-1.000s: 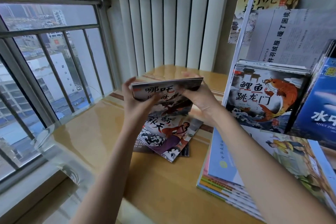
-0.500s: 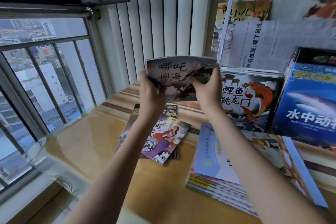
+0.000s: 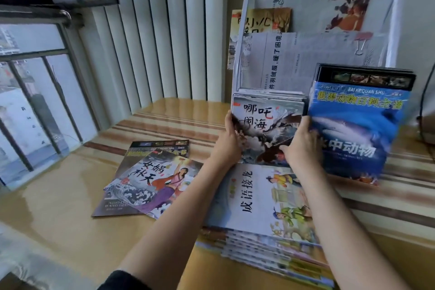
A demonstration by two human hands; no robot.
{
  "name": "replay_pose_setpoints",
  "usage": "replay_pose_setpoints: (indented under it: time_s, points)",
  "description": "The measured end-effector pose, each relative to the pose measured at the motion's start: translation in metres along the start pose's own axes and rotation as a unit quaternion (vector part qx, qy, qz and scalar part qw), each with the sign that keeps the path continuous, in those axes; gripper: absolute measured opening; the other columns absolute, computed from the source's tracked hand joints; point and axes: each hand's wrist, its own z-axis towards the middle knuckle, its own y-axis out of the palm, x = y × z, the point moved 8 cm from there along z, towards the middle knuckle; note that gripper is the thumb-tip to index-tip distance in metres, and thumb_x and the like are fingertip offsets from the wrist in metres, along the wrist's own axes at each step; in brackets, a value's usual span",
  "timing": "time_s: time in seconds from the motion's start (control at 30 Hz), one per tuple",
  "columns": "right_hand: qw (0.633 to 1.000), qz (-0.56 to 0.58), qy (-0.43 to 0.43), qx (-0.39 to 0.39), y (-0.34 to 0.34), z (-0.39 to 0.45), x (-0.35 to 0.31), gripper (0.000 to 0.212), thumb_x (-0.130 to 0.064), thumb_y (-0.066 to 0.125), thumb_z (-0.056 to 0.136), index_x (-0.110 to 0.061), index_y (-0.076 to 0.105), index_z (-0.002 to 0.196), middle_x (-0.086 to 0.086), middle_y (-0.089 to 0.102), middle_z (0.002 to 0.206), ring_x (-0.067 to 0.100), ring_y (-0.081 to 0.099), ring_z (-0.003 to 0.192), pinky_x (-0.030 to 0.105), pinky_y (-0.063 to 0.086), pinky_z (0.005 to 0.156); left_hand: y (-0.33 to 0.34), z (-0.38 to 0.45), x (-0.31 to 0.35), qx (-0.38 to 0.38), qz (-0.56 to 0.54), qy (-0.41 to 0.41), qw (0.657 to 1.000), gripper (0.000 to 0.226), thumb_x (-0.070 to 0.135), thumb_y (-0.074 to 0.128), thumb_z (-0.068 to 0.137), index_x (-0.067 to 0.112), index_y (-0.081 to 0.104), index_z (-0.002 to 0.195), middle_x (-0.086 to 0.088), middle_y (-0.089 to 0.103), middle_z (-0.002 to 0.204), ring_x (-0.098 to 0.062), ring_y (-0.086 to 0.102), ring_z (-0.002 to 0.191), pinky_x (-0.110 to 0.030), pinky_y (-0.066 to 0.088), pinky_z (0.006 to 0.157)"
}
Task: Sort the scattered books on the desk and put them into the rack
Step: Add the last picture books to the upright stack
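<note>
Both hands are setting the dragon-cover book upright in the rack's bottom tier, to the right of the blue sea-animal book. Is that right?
Not quite. The head view shows the dragon-cover book to the left of the blue sea-animal book, not the right. The rest holds: the left hand and right hand both hold it upright in the rack, bottom tier.

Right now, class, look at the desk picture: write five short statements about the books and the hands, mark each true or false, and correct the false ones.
1. Both hands hold the dragon book upright at the rack. True.
2. The left hand is flat on the desk. False: it grips the book's left edge.
3. Two books lie overlapping on the desk. True.
4. The blue book lies flat on the desk. False: it stands upright.
5. The right hand holds a pen. False: it grips the dragon book.
</note>
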Motion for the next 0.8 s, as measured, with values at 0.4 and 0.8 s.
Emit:
replay_pose_setpoints:
  time_s: [0.4,0.8]
  points:
    - [0.98,-0.041,-0.182,0.065,-0.001,-0.019,-0.041,0.016,-0.027,0.055,0.091,-0.02,0.044,0.081,-0.002,0.055,0.062,0.018,0.049,0.051,0.021,0.028,0.045,-0.05,-0.023,-0.017,0.09,0.071,-0.008,0.993,0.074,-0.004,0.047,0.09,0.008,0.006,0.15,-0.022,0.062,0.105,-0.035,0.059,0.086,-0.044,0.05,0.071]
    - [0.887,-0.168,-0.326,-0.281,0.08,-0.108,-0.181,0.073,-0.071,0.052,0.077,-0.021,0.047,0.129,0.002,0.055,0.129,0.025,0.052,0.115,0.039,0.042,0.088,-0.148,-0.09,-0.212,0.128,-0.121,-0.268,0.947,0.045,0.021,0.065,0.085,0.008,0.046,0.124,-0.01,0.062,0.106,-0.026,0.063,0.093,-0.042,0.056,0.082]
